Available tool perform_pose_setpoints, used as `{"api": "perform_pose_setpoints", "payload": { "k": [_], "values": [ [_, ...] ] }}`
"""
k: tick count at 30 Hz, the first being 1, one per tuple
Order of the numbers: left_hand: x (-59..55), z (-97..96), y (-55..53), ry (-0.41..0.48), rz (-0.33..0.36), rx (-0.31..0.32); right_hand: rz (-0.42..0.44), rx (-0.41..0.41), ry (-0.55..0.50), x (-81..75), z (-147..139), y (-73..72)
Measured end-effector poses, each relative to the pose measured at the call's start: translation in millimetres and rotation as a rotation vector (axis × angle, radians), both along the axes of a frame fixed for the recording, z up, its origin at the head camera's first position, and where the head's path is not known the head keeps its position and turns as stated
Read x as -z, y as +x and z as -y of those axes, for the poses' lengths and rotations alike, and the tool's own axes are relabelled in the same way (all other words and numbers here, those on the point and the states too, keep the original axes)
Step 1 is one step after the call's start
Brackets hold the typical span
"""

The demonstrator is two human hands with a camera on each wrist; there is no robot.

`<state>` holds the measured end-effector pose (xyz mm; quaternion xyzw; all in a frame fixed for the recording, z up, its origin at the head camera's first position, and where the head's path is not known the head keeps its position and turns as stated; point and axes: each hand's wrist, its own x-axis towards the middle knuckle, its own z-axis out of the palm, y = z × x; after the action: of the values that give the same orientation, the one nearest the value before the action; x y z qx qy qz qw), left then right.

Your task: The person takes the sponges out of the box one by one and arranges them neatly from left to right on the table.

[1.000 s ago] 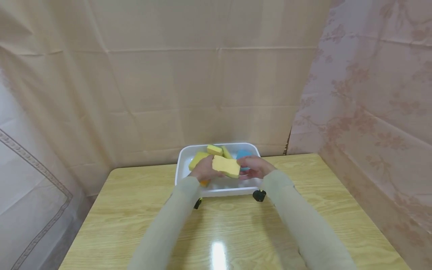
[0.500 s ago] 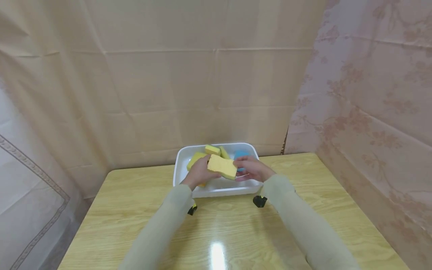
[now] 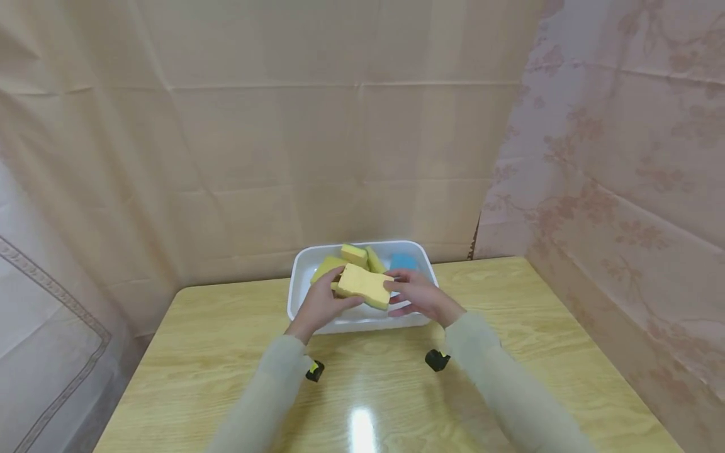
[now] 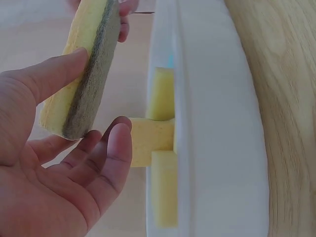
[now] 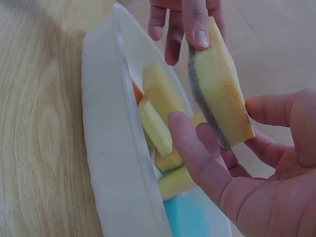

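Observation:
A pale yellow sponge (image 3: 365,286) with a dark grey scouring layer is held between both hands above the white tray. My left hand (image 3: 320,305) pinches its left end, thumb on one side and fingers on the other. At the right end, my right hand (image 3: 421,294) also grips it, the thumb on the yellow face (image 5: 224,89) and the other fingers at the grey side. In the left wrist view the sponge (image 4: 81,79) stands tilted on edge, its grey layer facing the tray.
The white tray (image 3: 370,326) stands at the table's back edge against a beige curtain (image 3: 317,157). Inside lie several yellow sponges (image 3: 354,253), a blue block (image 3: 403,262) and an orange piece (image 5: 137,93). Small black pieces (image 3: 437,360) show below the wrists. Wood-grain table (image 3: 215,352) surrounds the tray.
Both hands and the sponge have drifted slightly left and toward the person in the head view. The right thumb now lies over the sponge's right end. The sponge stays held throughout.

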<state>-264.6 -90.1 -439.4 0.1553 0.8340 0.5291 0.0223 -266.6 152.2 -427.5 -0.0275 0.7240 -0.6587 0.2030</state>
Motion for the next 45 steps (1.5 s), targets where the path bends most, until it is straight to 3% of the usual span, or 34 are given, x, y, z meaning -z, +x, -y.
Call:
{"api": "perform_pose_setpoints", "payload": {
  "k": [14,19,29,39,45],
  "values": [
    [-3.3,11.4,26.1,0.148,-0.01,-0.088,-0.104,0.04,-0.028,-1.3,15,23.4],
    [1.9,17.6,31.1,0.224,0.004,-0.118,-0.127,0.045,-0.067,0.2,21,31.5],
    [13.2,30.5,40.5,0.245,-0.028,-0.134,-0.2,-0.01,-0.088,9.3,31,44.0],
    [23.9,39.2,50.9,0.31,-0.001,-0.146,-0.165,-0.031,-0.08,18.9,44,54.3],
    [26.5,41.6,56.4,0.338,-0.04,-0.172,-0.169,-0.034,-0.085,18.4,50,59.6]
  ]
}}
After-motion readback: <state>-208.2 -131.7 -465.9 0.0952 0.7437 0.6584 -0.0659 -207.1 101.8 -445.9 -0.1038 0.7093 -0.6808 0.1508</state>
